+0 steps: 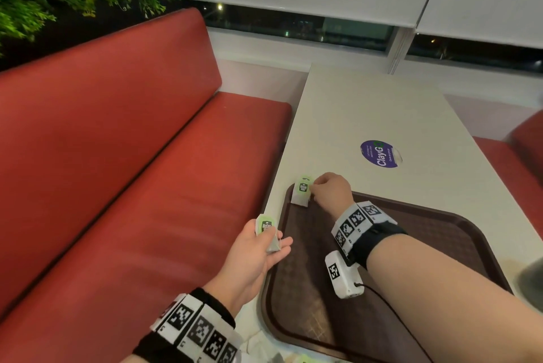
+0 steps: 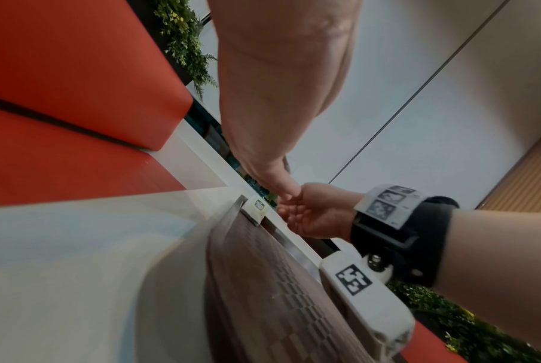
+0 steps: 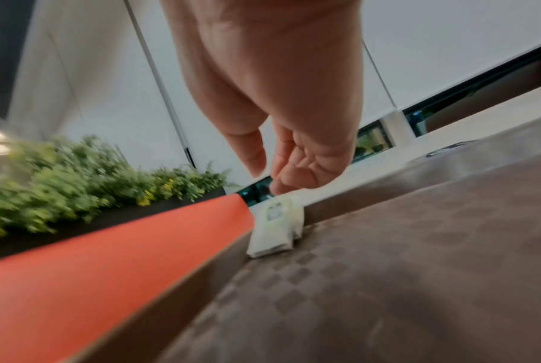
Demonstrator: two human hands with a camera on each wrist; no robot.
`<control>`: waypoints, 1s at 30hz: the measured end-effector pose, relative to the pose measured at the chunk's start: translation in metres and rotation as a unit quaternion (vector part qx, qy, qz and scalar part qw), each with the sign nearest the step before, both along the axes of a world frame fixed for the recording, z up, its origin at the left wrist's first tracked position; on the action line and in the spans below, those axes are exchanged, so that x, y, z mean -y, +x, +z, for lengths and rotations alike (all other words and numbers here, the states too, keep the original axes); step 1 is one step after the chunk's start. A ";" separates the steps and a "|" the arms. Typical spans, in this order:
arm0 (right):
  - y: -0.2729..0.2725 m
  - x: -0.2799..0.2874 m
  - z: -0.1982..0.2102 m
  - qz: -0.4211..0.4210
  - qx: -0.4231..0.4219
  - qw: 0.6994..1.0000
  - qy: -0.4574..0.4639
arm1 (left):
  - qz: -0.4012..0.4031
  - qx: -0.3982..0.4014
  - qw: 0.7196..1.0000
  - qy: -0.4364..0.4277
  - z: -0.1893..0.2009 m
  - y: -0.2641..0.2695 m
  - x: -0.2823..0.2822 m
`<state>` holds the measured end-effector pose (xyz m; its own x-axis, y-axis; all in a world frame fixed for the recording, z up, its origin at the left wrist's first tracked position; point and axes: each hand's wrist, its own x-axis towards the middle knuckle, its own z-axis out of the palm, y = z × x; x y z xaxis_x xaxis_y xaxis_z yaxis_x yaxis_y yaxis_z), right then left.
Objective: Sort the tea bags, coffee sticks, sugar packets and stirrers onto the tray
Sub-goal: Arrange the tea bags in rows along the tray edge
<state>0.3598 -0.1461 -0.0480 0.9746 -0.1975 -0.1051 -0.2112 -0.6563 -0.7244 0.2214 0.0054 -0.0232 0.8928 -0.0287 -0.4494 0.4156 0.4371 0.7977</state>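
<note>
The right hand [image 1: 330, 190] touches, fingers loosely bent, a tea bag [image 1: 302, 192] propped in the tray [image 1: 411, 245] corner—best laid flat—while the left hand [image 1: 258, 251] pinches a second tea bag [image 1: 266, 229] to set just beside it.

Brown tray [image 1: 440, 233]: textured checkered plastic; red bench [image 1: 132, 157]: smooth leatherette.

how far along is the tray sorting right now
Early. Tea bags already lean in the tray's far left corner, the right hand at them. The left hand holds another tea bag, not yet placed. No coffee sticks, sugar or stirrers on the tray.
</note>
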 end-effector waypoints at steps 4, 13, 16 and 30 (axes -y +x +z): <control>-0.045 -0.002 0.028 0.129 -0.019 0.975 0.179 | -0.007 0.011 1.000 0.006 0.000 0.003 0.000; -0.093 0.000 0.033 0.214 -0.057 0.950 0.220 | -0.054 0.037 0.998 0.013 0.004 0.000 0.017; -0.092 0.000 0.034 0.205 -0.060 0.945 0.250 | -0.056 0.035 0.997 0.032 0.004 -0.002 0.017; -0.008 0.003 -0.009 0.009 -0.065 0.992 0.107 | -0.007 0.033 0.997 0.072 -0.001 -0.014 -0.015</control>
